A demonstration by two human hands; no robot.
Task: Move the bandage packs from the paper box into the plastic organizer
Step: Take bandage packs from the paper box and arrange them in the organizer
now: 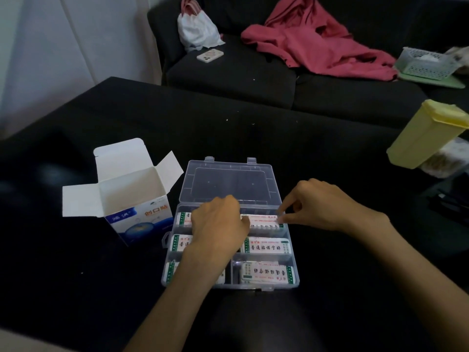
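A clear plastic organizer (291, 252) lies open on the black table, its lid (228, 181) folded back. White bandage packs (265, 245) with green ends fill its compartments. My left hand (218, 224) rests palm-down over the left compartments, its thumb touching the pack stack (264, 221) in the far right compartment. My right hand (317, 204) pinches that stack's right end with fingertips. The blue-and-white paper box (132, 199) stands open to the left; what shows of its inside looks empty.
A yellow plastic container (426, 134) lies tilted at the right edge of the table. Behind is a dark sofa with a red garment (312, 39), a white bag (196, 29), a phone (210, 55) and a pale basket (426, 63).
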